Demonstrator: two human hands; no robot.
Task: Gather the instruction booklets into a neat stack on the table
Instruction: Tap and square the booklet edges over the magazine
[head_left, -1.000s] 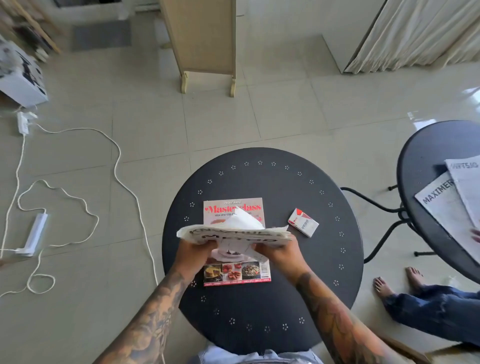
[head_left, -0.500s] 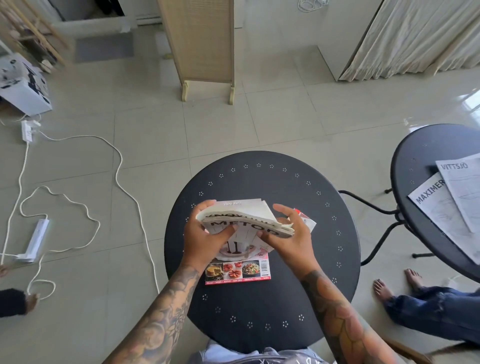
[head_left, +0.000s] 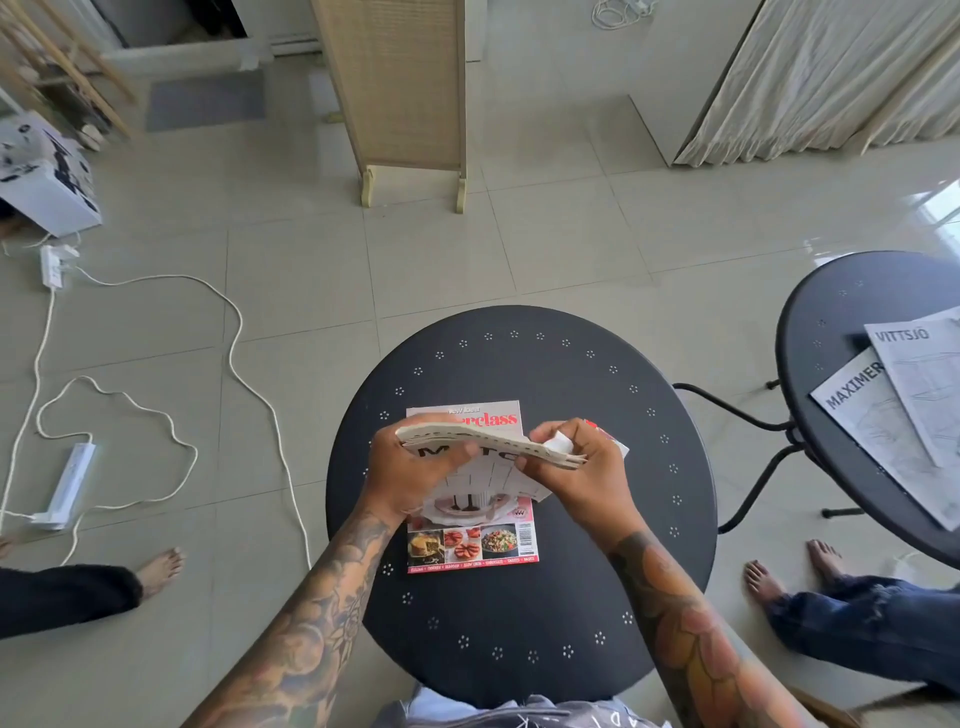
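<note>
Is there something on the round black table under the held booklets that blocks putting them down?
Yes. A pink cooking magazine lies flat on the black round metal table, under the white paper booklets held by both hands.

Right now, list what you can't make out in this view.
- Booklets: full title and count, covered by the left hand and right hand.
- Magazine: middle of the cover, hidden under the booklets and hands.
- Small box: mostly behind the right hand; label unreadable.
- Side table sheets: cut off by the right edge.
</note>
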